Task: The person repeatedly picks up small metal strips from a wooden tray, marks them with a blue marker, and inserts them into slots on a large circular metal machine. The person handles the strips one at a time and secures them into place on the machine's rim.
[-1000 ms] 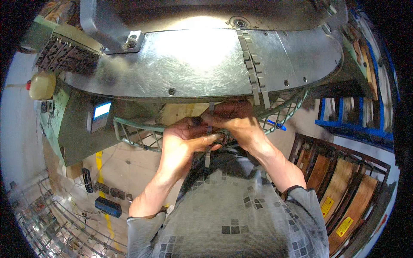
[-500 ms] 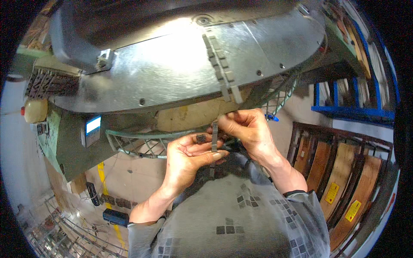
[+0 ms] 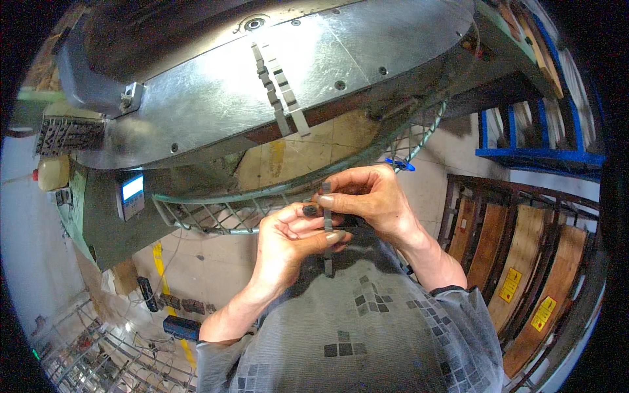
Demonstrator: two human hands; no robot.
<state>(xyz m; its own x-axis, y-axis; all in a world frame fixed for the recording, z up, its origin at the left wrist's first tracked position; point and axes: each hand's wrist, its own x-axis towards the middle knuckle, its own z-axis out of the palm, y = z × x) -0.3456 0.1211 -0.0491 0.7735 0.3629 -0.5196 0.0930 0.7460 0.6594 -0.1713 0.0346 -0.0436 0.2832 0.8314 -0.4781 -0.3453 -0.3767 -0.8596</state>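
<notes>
The narrow metal strip (image 3: 328,223) is located in front of the torso, upright between both hands and clear of the worktop (image 3: 203,105). The right hand (image 3: 367,200) pinches its upper portion between thumb and index finger. The left hand (image 3: 288,242) pinches it lower down; the lower end projects below the thumb. The fingers conceal parts of the strip. A small dark block (image 3: 310,210) sits at the left index finger; its type cannot be determined.

Two notched strips (image 3: 272,92) lie side by side on the worktop, lower ends projecting past its front edge. Glare obscures the surface near their upper ends. Beneath that edge runs a green lattice guard (image 3: 242,196).

At right, a blue rack (image 3: 537,157) holds upright pale sheets; the dark rim cuts off its outer side. Below it, a dark metal rack (image 3: 450,196) holds wooden boards (image 3: 522,249), two bearing yellow labels. At left, the contents of a yellowish bottle (image 3: 54,173) cannot be identified.
</notes>
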